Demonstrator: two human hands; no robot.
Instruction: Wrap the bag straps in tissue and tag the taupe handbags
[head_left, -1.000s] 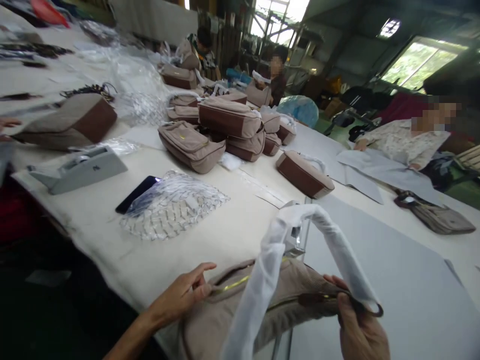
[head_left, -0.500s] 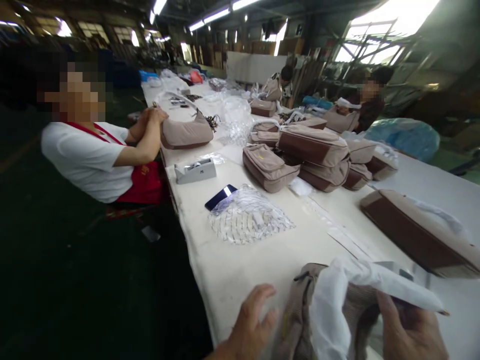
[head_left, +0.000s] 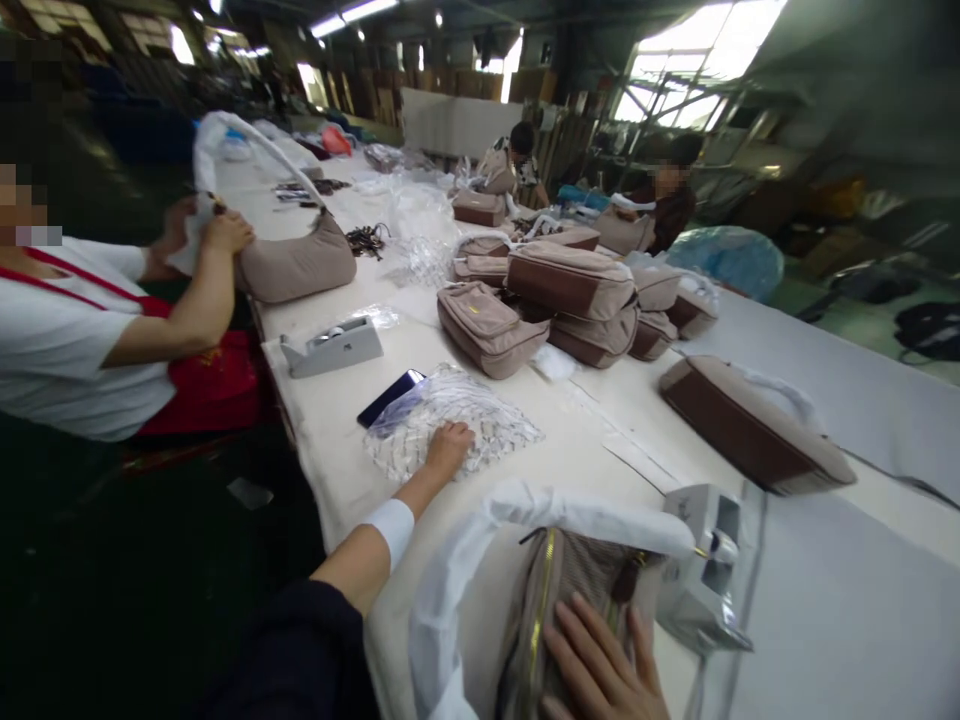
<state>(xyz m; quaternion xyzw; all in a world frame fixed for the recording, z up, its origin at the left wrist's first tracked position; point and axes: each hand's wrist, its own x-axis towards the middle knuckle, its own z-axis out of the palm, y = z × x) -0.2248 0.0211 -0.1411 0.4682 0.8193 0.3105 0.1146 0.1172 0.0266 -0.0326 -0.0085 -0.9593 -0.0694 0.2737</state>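
My left hand (head_left: 450, 448) reaches forward to a clear plastic bag (head_left: 487, 405) filled with many small pale pieces. Its fingers are curled down at the bag's near side, and what they pinch, if anything, is hidden. Flat and spread, my right hand (head_left: 604, 660) rests on a taupe handbag (head_left: 574, 575) at the table's near edge. Gold zips show along this bag's top. The bag's strap (head_left: 457, 545), wrapped in white paper, arches up and over to the left.
A phone (head_left: 390, 397) lies partly under the plastic bag. Grey tape dispensers stand at left (head_left: 334, 347) and right (head_left: 701, 560). Several taupe bags (head_left: 570, 290) are piled ahead; another bag (head_left: 750, 425) lies at right. A co-worker (head_left: 90, 340) at left handles a bag (head_left: 300, 260).
My left hand has moved forward from beside the handbag to the plastic bag. My right hand has left the strap and lies on the handbag. The view has shifted right.
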